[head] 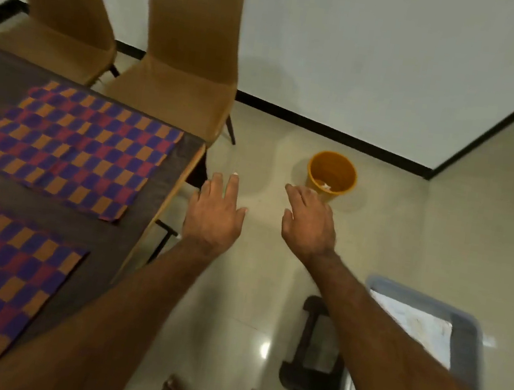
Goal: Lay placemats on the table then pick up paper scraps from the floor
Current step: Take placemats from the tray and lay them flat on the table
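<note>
Head view, left hand (215,210) and right hand (309,223) both spread open and empty over bare floor (409,232), two placemats (71,142) lay on table (165,182) near its edge, paper scraps (324,185) inside orange bin (331,175).

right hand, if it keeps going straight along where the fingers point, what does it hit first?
Most likely the orange bucket: the right hand points up-left, fingertips overlapping the bucket's near rim in the image. Depth is unclear; the hand may be well above it and pass over toward the wall.

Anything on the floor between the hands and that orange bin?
Nothing visible: bare tile lies between the open left hand, right hand and the orange bin. White scraps show inside it.
</note>
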A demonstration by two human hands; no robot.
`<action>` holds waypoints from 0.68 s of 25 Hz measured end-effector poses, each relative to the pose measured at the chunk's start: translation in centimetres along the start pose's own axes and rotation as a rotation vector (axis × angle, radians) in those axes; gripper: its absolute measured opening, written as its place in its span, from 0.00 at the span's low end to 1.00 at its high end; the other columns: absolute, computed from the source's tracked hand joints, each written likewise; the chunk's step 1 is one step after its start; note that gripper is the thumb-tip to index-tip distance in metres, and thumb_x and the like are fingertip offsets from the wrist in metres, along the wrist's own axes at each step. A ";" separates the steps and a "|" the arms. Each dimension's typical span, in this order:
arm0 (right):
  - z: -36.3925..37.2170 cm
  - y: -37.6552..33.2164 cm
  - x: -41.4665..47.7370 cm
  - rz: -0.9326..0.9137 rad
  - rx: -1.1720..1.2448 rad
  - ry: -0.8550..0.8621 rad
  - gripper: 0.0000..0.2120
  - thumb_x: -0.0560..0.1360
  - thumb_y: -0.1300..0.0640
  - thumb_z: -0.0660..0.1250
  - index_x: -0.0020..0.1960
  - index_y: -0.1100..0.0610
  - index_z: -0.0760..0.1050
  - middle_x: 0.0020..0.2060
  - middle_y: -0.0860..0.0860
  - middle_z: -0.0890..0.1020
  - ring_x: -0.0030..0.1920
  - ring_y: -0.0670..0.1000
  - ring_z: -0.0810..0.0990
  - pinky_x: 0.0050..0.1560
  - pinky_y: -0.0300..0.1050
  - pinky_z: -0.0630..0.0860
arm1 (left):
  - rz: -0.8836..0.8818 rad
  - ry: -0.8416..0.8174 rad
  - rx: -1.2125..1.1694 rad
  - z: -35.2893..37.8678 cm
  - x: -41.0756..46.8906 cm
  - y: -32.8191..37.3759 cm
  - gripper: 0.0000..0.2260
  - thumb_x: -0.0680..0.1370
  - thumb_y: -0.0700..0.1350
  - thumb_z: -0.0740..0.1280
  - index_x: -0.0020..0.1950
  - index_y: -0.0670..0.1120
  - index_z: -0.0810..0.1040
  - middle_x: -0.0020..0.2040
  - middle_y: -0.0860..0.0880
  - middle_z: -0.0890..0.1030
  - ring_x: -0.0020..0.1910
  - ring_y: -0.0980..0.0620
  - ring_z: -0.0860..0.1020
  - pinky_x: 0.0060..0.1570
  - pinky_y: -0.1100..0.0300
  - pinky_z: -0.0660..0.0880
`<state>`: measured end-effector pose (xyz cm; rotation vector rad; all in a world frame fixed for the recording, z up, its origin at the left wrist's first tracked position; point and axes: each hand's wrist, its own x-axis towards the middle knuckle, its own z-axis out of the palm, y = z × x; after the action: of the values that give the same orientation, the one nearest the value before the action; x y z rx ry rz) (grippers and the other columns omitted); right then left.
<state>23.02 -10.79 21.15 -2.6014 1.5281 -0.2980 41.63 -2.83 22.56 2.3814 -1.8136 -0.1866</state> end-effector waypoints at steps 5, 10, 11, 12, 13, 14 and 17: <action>2.2 12.8 -9.9 0.275 -0.004 0.000 0.28 0.78 0.54 0.66 0.77 0.54 0.64 0.72 0.54 0.72 0.72 0.56 0.71 0.68 0.55 0.70 | 0.217 -0.120 -0.003 7.7 -1.2 13.1 0.34 0.83 0.60 0.58 0.84 0.46 0.51 0.82 0.39 0.60 0.79 0.40 0.63 0.74 0.44 0.64; 5.9 21.2 -22.2 0.538 0.000 -0.062 0.28 0.79 0.53 0.64 0.78 0.56 0.63 0.75 0.55 0.70 0.74 0.56 0.69 0.70 0.55 0.69 | 0.518 -0.308 -0.050 16.8 -5.8 24.5 0.34 0.84 0.60 0.56 0.84 0.48 0.46 0.85 0.43 0.51 0.83 0.42 0.53 0.80 0.48 0.52; 6.9 22.4 -24.9 0.594 -0.003 -0.084 0.27 0.80 0.52 0.63 0.78 0.55 0.64 0.75 0.54 0.70 0.74 0.56 0.69 0.71 0.54 0.69 | 0.589 -0.362 -0.046 18.9 -7.2 26.3 0.34 0.85 0.60 0.55 0.84 0.47 0.45 0.85 0.43 0.50 0.83 0.42 0.51 0.80 0.49 0.50; 7.8 23.3 -27.3 0.640 -0.002 -0.115 0.27 0.81 0.51 0.62 0.77 0.55 0.64 0.74 0.54 0.71 0.73 0.55 0.70 0.71 0.54 0.70 | 0.659 -0.398 -0.035 20.8 -8.4 27.8 0.34 0.85 0.59 0.55 0.84 0.47 0.45 0.85 0.44 0.49 0.83 0.42 0.51 0.81 0.49 0.49; 8.9 24.3 -30.1 0.683 0.003 -0.142 0.26 0.81 0.50 0.61 0.77 0.55 0.64 0.74 0.54 0.71 0.73 0.55 0.70 0.70 0.53 0.70 | 0.735 -0.419 -0.018 22.8 -9.9 29.4 0.33 0.85 0.58 0.55 0.84 0.46 0.46 0.85 0.43 0.49 0.83 0.42 0.51 0.81 0.49 0.49; 9.7 24.7 -32.1 0.714 0.011 -0.161 0.27 0.80 0.50 0.62 0.77 0.55 0.64 0.73 0.54 0.72 0.73 0.55 0.70 0.70 0.54 0.71 | 0.790 -0.422 -0.006 24.2 -10.9 30.3 0.33 0.85 0.57 0.56 0.84 0.45 0.47 0.85 0.42 0.51 0.83 0.42 0.52 0.81 0.48 0.51; 11.9 25.8 -37.0 0.811 0.040 -0.183 0.28 0.78 0.51 0.66 0.76 0.56 0.66 0.72 0.55 0.74 0.72 0.57 0.72 0.68 0.56 0.73 | 0.935 -0.444 0.030 28.3 -13.7 32.8 0.31 0.85 0.53 0.58 0.84 0.43 0.52 0.83 0.40 0.57 0.82 0.40 0.56 0.81 0.47 0.55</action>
<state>-13.84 8.93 0.43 -1.7035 2.2722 -0.0058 1.76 0.74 1.05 1.3196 -2.9017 -0.5890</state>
